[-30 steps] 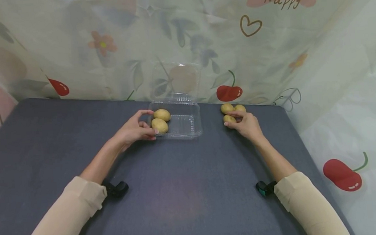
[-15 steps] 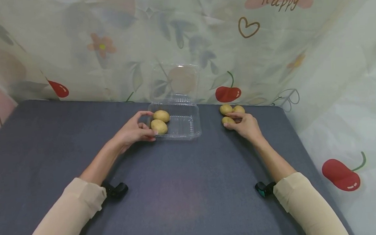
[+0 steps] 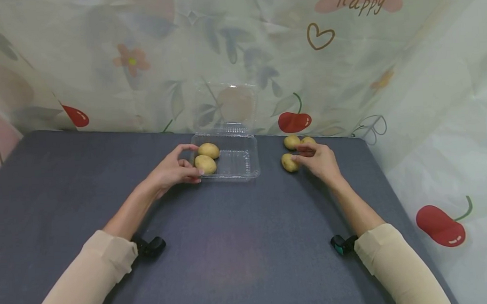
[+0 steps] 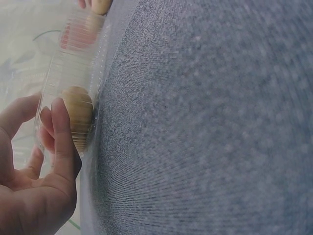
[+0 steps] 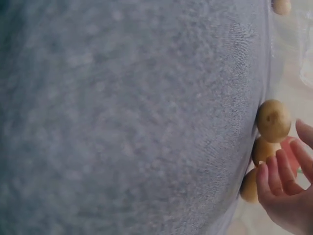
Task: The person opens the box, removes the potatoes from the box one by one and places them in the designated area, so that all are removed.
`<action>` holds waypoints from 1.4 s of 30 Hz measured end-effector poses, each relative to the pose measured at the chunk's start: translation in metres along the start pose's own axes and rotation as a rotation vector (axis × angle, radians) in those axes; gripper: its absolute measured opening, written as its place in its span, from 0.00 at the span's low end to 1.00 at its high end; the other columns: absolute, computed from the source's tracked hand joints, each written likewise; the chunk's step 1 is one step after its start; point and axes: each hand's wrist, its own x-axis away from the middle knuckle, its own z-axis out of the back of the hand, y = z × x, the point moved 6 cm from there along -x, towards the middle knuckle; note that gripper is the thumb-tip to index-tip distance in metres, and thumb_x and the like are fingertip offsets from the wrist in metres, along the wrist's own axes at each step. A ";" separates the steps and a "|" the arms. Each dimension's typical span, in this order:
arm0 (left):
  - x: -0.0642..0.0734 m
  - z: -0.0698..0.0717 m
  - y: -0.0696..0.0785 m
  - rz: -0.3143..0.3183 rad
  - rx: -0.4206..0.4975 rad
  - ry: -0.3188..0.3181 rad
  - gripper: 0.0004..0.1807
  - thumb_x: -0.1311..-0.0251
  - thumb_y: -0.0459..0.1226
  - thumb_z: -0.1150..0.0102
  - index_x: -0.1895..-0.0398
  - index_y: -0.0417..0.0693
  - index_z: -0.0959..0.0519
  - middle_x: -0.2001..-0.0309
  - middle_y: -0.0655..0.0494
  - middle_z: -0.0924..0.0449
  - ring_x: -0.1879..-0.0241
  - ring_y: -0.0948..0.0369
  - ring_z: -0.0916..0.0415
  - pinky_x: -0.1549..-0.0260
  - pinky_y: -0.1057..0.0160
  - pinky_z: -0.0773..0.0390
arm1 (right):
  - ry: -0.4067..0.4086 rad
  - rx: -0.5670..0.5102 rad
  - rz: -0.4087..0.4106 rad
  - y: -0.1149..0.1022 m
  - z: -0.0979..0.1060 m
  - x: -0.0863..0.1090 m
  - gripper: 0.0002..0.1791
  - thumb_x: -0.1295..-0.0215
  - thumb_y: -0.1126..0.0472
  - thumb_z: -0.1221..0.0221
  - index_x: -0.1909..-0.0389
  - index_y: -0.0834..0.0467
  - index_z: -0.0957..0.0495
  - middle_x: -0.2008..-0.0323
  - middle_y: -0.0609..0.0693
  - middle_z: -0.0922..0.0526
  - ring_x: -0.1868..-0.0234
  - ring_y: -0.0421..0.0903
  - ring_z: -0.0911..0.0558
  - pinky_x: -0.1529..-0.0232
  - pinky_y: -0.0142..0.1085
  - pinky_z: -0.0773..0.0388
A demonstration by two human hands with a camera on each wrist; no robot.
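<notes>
A clear plastic clamshell container (image 3: 238,171) stands near the table's back edge with its lid raised. Two potatoes (image 3: 205,164) lie in its left side. My left hand (image 3: 174,168) holds the container's left end, thumb at the front corner and a finger at the back; the left wrist view shows fingers (image 4: 61,132) along its wall. Farther right, a single potato (image 3: 289,163) rests on the table beside the thumb of my right hand (image 3: 321,163). In the right wrist view that hand's fingers are spread loosely near the potato (image 5: 274,121), not closed round it.
Two more potatoes (image 3: 292,142) sit at the back edge behind my right hand, one partly hidden by it. The dark grey table (image 3: 233,247) meets a patterned curtain (image 3: 137,93) at the back.
The front potato at my right hand has shifted a little left and toward me, away from the other two, and has turned. My left hand and the container stay put.
</notes>
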 end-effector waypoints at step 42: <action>-0.002 0.001 -0.001 0.002 0.011 0.008 0.44 0.41 0.26 0.33 0.26 0.50 0.45 0.69 0.45 0.23 0.68 0.52 0.17 0.55 0.50 0.15 | -0.119 -0.362 0.295 -0.117 -0.039 0.007 0.21 0.39 0.72 0.33 0.45 0.70 0.21 0.48 0.67 0.19 0.48 0.63 0.19 0.49 0.38 0.18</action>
